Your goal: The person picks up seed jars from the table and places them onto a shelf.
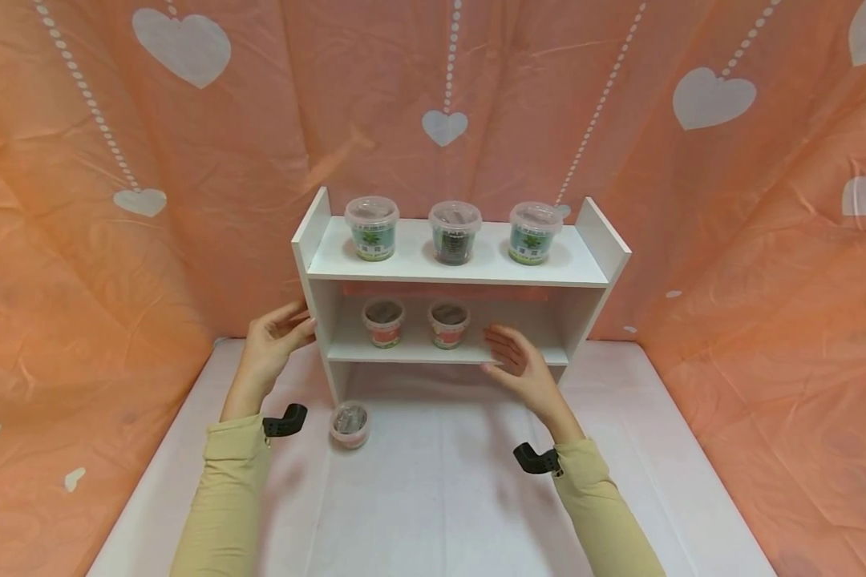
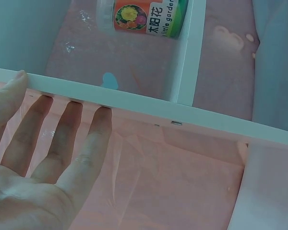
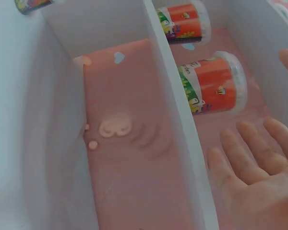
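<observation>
A white two-board shelf unit [image 1: 447, 274] stands on the table. On its middle board are two small lidded plastic cups with red labels, a left cup [image 1: 384, 323] and a right cup [image 1: 448, 324]. My left hand [image 1: 273, 340] touches the unit's left side panel; in the left wrist view its fingers [image 2: 81, 153] lie fairly straight against the panel, the thumb at the front edge. My right hand [image 1: 523, 365], relaxed and holding nothing, hovers by the middle board, right of the right cup. The right wrist view shows its fingers [image 3: 254, 148] apart from that cup [image 3: 213, 86].
Three larger lidded cups with green-blue labels stand on the top board: left [image 1: 372, 230], middle [image 1: 455, 233] and right [image 1: 534, 233]. Another small lidded cup [image 1: 350, 425] is on the white tabletop [image 1: 418, 497] near the unit's left foot. An orange curtain [image 1: 404, 96] surrounds the back and sides.
</observation>
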Motion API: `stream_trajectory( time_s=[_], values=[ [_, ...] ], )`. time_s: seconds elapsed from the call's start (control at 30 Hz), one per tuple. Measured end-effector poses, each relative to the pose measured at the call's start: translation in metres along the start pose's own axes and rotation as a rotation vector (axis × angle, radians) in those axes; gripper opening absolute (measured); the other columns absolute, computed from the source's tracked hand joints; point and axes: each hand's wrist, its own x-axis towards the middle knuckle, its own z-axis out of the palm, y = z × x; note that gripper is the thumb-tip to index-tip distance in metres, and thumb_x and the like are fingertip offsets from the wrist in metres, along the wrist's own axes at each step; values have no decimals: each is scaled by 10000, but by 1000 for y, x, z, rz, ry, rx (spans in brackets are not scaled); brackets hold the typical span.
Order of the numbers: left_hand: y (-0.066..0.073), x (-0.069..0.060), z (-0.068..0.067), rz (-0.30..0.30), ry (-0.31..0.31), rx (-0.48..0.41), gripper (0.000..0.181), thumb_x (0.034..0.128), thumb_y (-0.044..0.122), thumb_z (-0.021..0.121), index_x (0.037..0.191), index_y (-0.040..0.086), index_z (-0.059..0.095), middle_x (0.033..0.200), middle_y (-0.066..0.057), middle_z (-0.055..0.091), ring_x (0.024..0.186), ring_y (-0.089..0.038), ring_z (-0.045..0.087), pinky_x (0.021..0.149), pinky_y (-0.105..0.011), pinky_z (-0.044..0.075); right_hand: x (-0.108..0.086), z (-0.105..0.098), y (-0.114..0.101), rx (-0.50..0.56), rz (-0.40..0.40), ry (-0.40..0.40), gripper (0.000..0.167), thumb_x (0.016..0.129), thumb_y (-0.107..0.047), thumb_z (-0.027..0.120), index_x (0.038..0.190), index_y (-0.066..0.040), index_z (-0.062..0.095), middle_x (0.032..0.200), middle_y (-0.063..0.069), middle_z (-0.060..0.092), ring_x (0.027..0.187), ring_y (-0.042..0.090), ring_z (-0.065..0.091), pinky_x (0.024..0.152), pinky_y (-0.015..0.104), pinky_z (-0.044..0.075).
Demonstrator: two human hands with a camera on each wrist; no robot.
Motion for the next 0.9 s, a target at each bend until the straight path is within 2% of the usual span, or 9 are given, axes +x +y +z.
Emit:
stream_trajectory(
  time_s=[0.23, 0.4, 0.47, 0.63, 0.9],
  values=[
    [-2, 0, -1, 17, 15, -6, 511, 917, 65, 645, 1375, -67, 460, 1299, -191, 545, 1005, -80, 622, 807, -255, 550, -18, 6, 5, -23, -20, -50, 619, 838, 159, 630, 1382, 149, 334, 1378, 368, 362, 1274, 508, 346, 1065, 538, 319],
    [-2, 0, 0, 24, 3, 0, 520, 918, 76, 647, 1379, -66, 455, 1310, -222, 527, 1006, -75, 618, 814, -262, 547, -24, 11, 12, -12, -69, -83, 609, 819, 212, 608, 1364, 174, 338, 1362, 382, 370, 1259, 531, 344, 1049, 616, 270],
    [-2, 0, 0, 25, 5, -2, 512, 916, 72, 649, 1376, -59, 464, 1295, -200, 545, 1004, -79, 621, 811, -263, 549, -25, 14, 14, -13, -85, -96, 607, 810, 219, 612, 1354, 182, 343, 1352, 387, 377, 1249, 540, 349, 1035, 646, 253],
    [0, -1, 0, 29, 11, -19, 499, 910, 59, 653, 1366, -53, 483, 1263, -147, 579, 1000, -96, 628, 797, -253, 553, -26, 21, 20, -29, -89, -122, 603, 810, 171, 654, 1345, 163, 375, 1340, 345, 425, 1239, 513, 385, 1036, 624, 282],
    [2, -1, 1, 5, 6, 17, 501, 926, 74, 634, 1375, -65, 461, 1315, -242, 517, 1012, -75, 616, 823, -264, 544, -24, 43, 31, -39, -71, -190, 611, 808, 116, 695, 1336, 158, 392, 1337, 289, 458, 1226, 523, 389, 1031, 617, 304]
  ],
)
